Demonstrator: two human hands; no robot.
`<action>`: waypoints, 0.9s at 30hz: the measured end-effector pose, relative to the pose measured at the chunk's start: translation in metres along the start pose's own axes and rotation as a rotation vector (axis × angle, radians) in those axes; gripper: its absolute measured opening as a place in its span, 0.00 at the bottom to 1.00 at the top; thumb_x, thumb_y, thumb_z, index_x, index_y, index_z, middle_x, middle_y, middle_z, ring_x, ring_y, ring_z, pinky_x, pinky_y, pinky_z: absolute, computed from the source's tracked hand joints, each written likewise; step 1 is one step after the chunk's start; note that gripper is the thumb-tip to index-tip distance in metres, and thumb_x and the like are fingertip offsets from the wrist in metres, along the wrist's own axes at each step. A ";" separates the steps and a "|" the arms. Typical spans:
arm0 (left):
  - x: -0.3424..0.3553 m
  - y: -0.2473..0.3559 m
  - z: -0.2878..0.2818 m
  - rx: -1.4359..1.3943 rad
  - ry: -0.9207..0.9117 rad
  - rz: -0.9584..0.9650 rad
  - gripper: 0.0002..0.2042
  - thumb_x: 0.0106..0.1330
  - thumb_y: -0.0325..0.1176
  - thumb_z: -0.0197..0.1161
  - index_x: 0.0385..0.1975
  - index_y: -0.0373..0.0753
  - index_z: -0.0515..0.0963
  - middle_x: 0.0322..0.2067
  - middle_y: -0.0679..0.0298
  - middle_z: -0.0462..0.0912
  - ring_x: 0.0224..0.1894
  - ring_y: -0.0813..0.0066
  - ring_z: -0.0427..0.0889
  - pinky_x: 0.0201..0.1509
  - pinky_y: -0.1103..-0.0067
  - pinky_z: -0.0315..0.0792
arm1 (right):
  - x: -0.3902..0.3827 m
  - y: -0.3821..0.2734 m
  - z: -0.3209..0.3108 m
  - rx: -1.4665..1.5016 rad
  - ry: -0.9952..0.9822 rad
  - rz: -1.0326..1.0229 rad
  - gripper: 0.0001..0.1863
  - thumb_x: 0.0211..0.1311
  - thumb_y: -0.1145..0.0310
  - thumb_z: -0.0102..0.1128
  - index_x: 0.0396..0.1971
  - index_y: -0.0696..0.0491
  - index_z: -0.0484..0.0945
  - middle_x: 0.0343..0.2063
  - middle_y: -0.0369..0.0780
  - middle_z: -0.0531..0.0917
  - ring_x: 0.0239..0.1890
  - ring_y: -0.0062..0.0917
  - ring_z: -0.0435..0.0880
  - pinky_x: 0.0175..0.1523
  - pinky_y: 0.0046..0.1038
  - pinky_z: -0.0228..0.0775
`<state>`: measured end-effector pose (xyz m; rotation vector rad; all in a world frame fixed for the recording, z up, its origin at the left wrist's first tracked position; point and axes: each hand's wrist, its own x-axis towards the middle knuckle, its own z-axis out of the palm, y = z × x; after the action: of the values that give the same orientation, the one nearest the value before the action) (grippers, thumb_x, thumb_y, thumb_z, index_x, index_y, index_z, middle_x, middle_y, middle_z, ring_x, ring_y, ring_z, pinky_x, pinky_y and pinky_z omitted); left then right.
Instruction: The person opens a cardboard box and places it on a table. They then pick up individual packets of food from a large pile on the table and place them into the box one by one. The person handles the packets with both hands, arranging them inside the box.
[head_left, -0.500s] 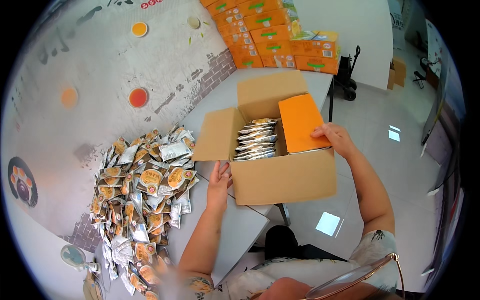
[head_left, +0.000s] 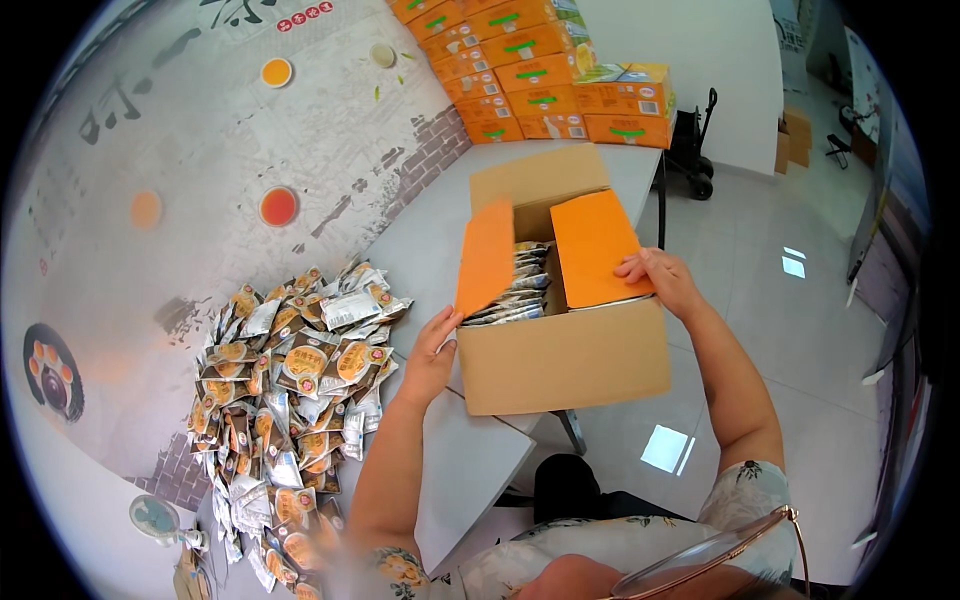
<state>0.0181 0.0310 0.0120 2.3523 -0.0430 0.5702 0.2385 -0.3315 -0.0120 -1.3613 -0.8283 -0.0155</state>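
A cardboard box [head_left: 565,360] with its far flap standing up sits in front of me on the table. Inside it, silver sachets [head_left: 522,283] are stacked in a row. The left flap [head_left: 487,258], orange on its outer face, leans inward over part of the sachets. My left hand [head_left: 430,355] is closed at that flap's near corner. Folded down over the box's right half lies the other orange flap [head_left: 600,250]. My right hand [head_left: 660,280] is closed at its right edge, fingers bent on top. What lies under the right flap is hidden.
A large heap of brown and silver sachets [head_left: 300,400] covers the table at left, against the wall. Stacked orange cartons [head_left: 535,75] stand on the far end of the table [head_left: 465,450]. A black trolley [head_left: 692,155] is on the floor beyond. A small fan [head_left: 155,515] is at lower left.
The left flap has swung up and inward from lying outward, now showing its orange face. My left hand has risen with it. The right hand stays at the right flap.
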 end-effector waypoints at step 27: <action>0.013 0.006 -0.015 0.207 -0.095 0.217 0.21 0.62 0.34 0.64 0.55 0.41 0.72 0.58 0.56 0.71 0.58 0.59 0.74 0.61 0.71 0.68 | -0.059 0.000 -0.003 -0.521 0.050 -0.124 0.33 0.56 0.68 0.60 0.64 0.53 0.65 0.63 0.44 0.70 0.65 0.33 0.68 0.68 0.34 0.58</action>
<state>0.0230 0.0375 0.0311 2.5944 -0.2994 0.5908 0.1972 -0.3606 -0.0428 -1.7843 -0.9009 -0.3842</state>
